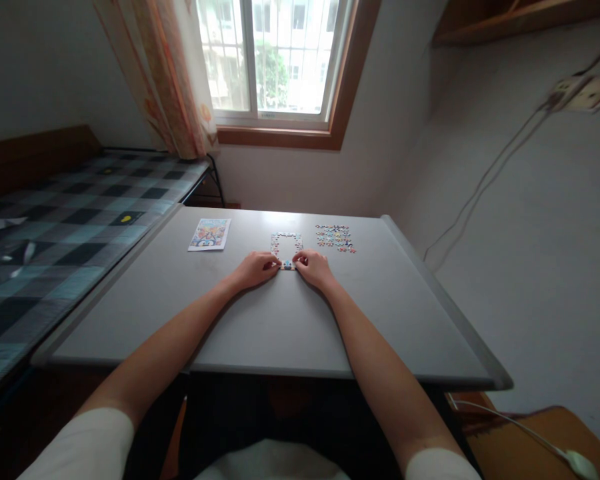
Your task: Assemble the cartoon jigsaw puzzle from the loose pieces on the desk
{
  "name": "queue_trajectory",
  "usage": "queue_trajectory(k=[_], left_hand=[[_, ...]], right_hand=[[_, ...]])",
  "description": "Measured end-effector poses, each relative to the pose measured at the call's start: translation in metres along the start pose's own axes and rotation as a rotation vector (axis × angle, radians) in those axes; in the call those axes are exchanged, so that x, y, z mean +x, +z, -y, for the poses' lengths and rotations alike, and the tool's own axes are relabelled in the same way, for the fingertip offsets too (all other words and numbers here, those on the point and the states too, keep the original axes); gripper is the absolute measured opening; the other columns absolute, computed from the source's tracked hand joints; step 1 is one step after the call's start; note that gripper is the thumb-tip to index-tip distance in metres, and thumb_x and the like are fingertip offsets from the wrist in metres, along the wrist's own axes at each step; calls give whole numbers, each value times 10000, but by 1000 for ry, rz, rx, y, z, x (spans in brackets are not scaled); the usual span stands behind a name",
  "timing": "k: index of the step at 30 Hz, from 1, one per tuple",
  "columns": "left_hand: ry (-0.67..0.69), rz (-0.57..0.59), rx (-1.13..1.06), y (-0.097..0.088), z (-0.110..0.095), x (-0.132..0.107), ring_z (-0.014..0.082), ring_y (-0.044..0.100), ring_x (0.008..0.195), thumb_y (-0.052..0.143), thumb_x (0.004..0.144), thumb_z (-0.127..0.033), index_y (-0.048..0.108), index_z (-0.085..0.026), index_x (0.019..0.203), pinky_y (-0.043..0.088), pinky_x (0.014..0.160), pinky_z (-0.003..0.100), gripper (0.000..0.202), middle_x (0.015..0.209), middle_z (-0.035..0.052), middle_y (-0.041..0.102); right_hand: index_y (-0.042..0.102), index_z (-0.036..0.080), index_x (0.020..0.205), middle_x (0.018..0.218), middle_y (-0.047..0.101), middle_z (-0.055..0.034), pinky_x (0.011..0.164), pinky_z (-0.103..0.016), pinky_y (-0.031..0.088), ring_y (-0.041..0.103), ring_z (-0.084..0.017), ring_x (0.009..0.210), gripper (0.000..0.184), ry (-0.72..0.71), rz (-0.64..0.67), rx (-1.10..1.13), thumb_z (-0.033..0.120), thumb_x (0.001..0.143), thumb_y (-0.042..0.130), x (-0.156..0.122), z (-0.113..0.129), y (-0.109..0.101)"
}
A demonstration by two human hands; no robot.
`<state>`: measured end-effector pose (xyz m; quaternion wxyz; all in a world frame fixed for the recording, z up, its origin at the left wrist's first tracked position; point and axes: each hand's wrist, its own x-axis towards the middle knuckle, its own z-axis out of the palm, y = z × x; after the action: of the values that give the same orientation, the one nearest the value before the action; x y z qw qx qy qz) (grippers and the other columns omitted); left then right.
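A partly built jigsaw frame [286, 243] lies in the middle of the grey table [260, 320]. Its border is joined and its inside is bare. My left hand [256, 269] and my right hand [313, 266] meet at the frame's near edge. Both have their fingers curled and pinched on the puzzle pieces [288, 265] of that edge. A group of loose puzzle pieces [335, 238] is spread out to the right of the frame. A colourful reference picture [209, 234] lies flat to the left of the frame.
A bed with a checked cover [65, 220] runs along the table's left side. A window with a curtain [180, 80] is behind the table. The wall on the right carries a socket [583, 92] with cables. A white cable [530, 433] lies at lower right.
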<state>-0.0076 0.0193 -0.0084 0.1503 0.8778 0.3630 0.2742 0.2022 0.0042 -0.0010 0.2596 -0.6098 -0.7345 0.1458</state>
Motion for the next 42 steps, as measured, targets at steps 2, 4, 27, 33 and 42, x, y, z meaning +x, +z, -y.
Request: queue_trajectory(k=[2,4,27,33,42], left_hand=[[0,3,0,-1,0,0,100,469,582,535,860,-269,725,-161,888,349,577,217,221,674,9,596],[-3,5,2,-1,-1,0,101,470,586,534,859,-271,725,-162,887,350,580,218,221,673,9,595],[-5,7,0,-2,-2,0,101,469,589,529,856,-255,719,-164,892,348,584,215,214,663,2,583],[-2,12,-3,-3,-3,1,100,464,581,535,853,-256,718,-159,886,346,577,216,210,655,1,581],[2,-7,-16,-1,-1,0,99,467,576,541,846,-249,720,-168,877,347,575,215,198,654,-3,583]], right_hand=[[711,244,843,825,664,-10,779,-302,354,570,-173,828,195,1,2,-2,210,771,533,0,0,-1],[710,244,843,821,662,-9,783,-303,355,571,-172,826,195,1,7,-1,208,771,532,0,1,-1],[707,239,848,845,663,-12,790,-299,352,573,-172,842,193,9,16,-1,209,780,529,-1,3,-2],[710,240,844,846,663,-13,788,-295,352,568,-170,837,190,10,21,-2,213,779,533,-1,2,-2],[707,241,846,840,664,-11,800,-297,357,570,-170,835,185,5,16,-1,211,782,536,-1,1,-1]])
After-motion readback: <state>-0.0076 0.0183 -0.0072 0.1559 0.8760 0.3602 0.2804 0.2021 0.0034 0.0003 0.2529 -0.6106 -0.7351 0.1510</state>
